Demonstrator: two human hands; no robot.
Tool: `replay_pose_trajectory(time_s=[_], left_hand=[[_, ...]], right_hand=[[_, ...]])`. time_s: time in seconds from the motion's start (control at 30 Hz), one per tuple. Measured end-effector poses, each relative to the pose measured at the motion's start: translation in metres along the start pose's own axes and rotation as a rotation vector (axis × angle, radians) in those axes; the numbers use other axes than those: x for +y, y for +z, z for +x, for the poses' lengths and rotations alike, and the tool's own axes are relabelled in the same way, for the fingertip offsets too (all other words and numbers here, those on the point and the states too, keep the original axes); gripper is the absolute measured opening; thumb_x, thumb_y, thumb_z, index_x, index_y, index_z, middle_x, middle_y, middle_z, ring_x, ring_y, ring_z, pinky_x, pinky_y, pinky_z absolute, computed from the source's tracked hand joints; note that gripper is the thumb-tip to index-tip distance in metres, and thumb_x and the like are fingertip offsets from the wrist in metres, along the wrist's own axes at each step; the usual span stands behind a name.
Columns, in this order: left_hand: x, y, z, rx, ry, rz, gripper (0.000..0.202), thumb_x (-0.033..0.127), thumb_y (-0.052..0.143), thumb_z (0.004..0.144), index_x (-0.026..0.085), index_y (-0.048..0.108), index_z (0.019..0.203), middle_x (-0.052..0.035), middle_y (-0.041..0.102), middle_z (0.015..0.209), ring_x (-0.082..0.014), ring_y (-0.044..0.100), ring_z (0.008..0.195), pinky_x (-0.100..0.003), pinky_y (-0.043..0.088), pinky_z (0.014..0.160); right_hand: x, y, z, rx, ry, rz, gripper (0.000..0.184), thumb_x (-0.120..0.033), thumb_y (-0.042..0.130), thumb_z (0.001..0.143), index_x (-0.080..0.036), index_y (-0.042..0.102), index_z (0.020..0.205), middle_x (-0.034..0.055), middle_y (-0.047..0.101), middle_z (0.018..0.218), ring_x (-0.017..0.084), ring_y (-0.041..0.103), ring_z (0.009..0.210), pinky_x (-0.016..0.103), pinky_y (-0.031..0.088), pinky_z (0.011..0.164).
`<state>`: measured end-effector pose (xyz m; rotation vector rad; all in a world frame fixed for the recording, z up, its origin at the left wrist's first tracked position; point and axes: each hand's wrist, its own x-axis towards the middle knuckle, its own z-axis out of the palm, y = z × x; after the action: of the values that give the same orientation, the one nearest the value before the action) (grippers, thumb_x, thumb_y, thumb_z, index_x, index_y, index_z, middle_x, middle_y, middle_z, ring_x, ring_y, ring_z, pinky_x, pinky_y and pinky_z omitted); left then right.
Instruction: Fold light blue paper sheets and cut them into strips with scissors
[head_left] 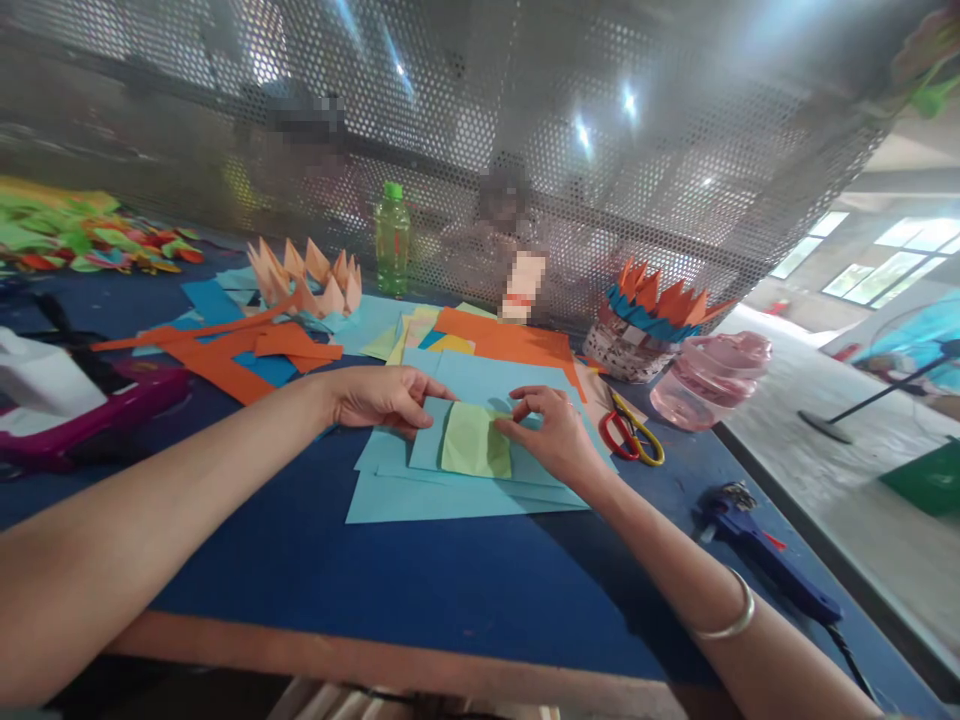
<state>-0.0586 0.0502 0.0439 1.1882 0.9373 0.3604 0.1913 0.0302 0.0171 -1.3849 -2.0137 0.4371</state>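
A small pale green piece of paper (477, 442), with fold creases, lies on a stack of light blue sheets (397, 500). My right hand (551, 430) pinches the green paper's right edge between thumb and fingertips. At its upper left, my left hand (386, 397) grips the left edge of the top light blue sheet (431, 450), thumb above and its other fingers partly hidden. Red and yellow scissors (634, 430) rest to the right of the stack. Behind it are orange sheets (510, 338) and some yellow paper.
A peach paper crown (307, 280), orange strips (225, 360) and a green bottle (393, 240) stand or lie behind. On the right are a basket (637, 325), a pink jug (712, 380) and a blue glue gun (772, 550). A purple object (97, 415) is left. Perforated metal screens the back.
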Motion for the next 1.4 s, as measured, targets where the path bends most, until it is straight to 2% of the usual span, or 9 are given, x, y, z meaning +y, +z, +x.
replay_pose_trajectory(time_s=[0.2, 0.53, 0.67, 0.83, 0.97, 1.1, 1.2, 1.27, 1.4], left_hand=[[-0.001, 0.006, 0.001, -0.11, 0.021, 0.039, 0.047, 0.014, 0.073, 0.067, 0.021, 0.067, 0.113, -0.004, 0.075, 0.099, -0.0162, 0.069, 0.08, -0.023, 0.051, 0.067], [-0.003, 0.01, 0.002, -0.173, 0.075, 0.04, 0.047, 0.011, 0.07, 0.067, 0.02, 0.066, 0.113, -0.0055, 0.074, 0.102, -0.0212, 0.068, 0.091, -0.029, 0.052, 0.077], [-0.001, 0.008, 0.001, -0.062, 0.041, 0.057, 0.055, 0.009, 0.069, 0.063, 0.02, 0.064, 0.117, -0.003, 0.074, 0.089, -0.0166, 0.068, 0.074, -0.023, 0.051, 0.063], [0.004, 0.008, -0.003, -0.008, 0.021, 0.072, 0.061, 0.011, 0.07, 0.06, 0.02, 0.062, 0.12, -0.0036, 0.072, 0.084, -0.0178, 0.067, 0.07, -0.025, 0.05, 0.061], [0.007, 0.007, -0.002, 0.069, 0.018, 0.127, 0.055, 0.016, 0.075, 0.061, 0.022, 0.065, 0.115, 0.0001, 0.069, 0.076, -0.0145, 0.063, 0.066, -0.022, 0.047, 0.056], [0.009, 0.0, 0.002, 0.33, 0.094, 0.106, 0.041, 0.021, 0.08, 0.059, 0.019, 0.068, 0.098, -0.0043, 0.068, 0.099, -0.0178, 0.062, 0.093, -0.023, 0.049, 0.07], [0.012, -0.004, 0.002, 0.554, 0.141, -0.025, 0.036, 0.018, 0.08, 0.058, 0.016, 0.063, 0.09, -0.0065, 0.063, 0.105, -0.0221, 0.056, 0.106, -0.028, 0.051, 0.079], [0.015, -0.003, -0.001, 0.573, 0.132, -0.154, 0.029, 0.016, 0.076, 0.064, 0.016, 0.06, 0.088, -0.0063, 0.06, 0.104, -0.0242, 0.051, 0.111, -0.032, 0.052, 0.081], [0.021, 0.004, -0.007, 0.511, 0.116, -0.276, 0.016, 0.016, 0.065, 0.077, 0.018, 0.056, 0.09, -0.0077, 0.058, 0.105, -0.0263, 0.045, 0.118, -0.038, 0.053, 0.082]], right_hand=[[-0.009, 0.005, -0.003, 0.007, -0.013, 0.016, 0.017, -0.032, 0.074, 0.072, -0.022, 0.063, 0.064, 0.0043, 0.067, 0.109, 0.026, 0.052, 0.11, 0.043, 0.036, 0.095], [-0.013, 0.004, -0.003, 0.031, -0.07, 0.048, 0.016, -0.035, 0.071, 0.075, -0.023, 0.062, 0.068, 0.004, 0.068, 0.108, 0.025, 0.054, 0.108, 0.041, 0.039, 0.092], [0.008, -0.023, 0.009, 0.091, -0.045, 0.1, 0.02, -0.039, 0.06, 0.082, -0.021, 0.064, 0.078, 0.0051, 0.07, 0.095, 0.021, 0.062, 0.093, 0.034, 0.042, 0.085], [0.065, -0.065, 0.018, 0.208, 0.256, -0.144, 0.036, -0.049, 0.047, 0.086, -0.018, 0.064, 0.082, 0.0037, 0.066, 0.071, 0.019, 0.059, 0.066, 0.027, 0.039, 0.058], [0.092, -0.076, 0.016, 0.214, 0.309, -0.243, 0.028, -0.041, 0.055, 0.08, -0.016, 0.066, 0.084, 0.0066, 0.067, 0.074, 0.022, 0.061, 0.07, 0.028, 0.041, 0.06], [0.075, -0.073, 0.011, 0.26, 0.25, -0.41, 0.035, -0.035, 0.057, 0.08, -0.017, 0.062, 0.109, 0.0128, 0.067, 0.104, 0.026, 0.062, 0.094, 0.033, 0.043, 0.074], [0.049, -0.069, 0.003, 0.024, 0.223, -0.493, 0.025, -0.038, 0.05, 0.087, -0.019, 0.067, 0.086, 0.0098, 0.071, 0.082, 0.024, 0.065, 0.076, 0.031, 0.041, 0.065], [0.036, -0.064, -0.003, -0.161, 0.234, -0.493, 0.039, -0.046, 0.049, 0.088, -0.019, 0.064, 0.063, 0.0109, 0.069, 0.069, 0.024, 0.065, 0.067, 0.031, 0.039, 0.059], [0.026, -0.053, -0.012, -0.175, 0.225, -0.546, 0.041, -0.049, 0.05, 0.087, -0.02, 0.063, 0.062, 0.0119, 0.069, 0.068, 0.026, 0.065, 0.069, 0.031, 0.033, 0.057]])
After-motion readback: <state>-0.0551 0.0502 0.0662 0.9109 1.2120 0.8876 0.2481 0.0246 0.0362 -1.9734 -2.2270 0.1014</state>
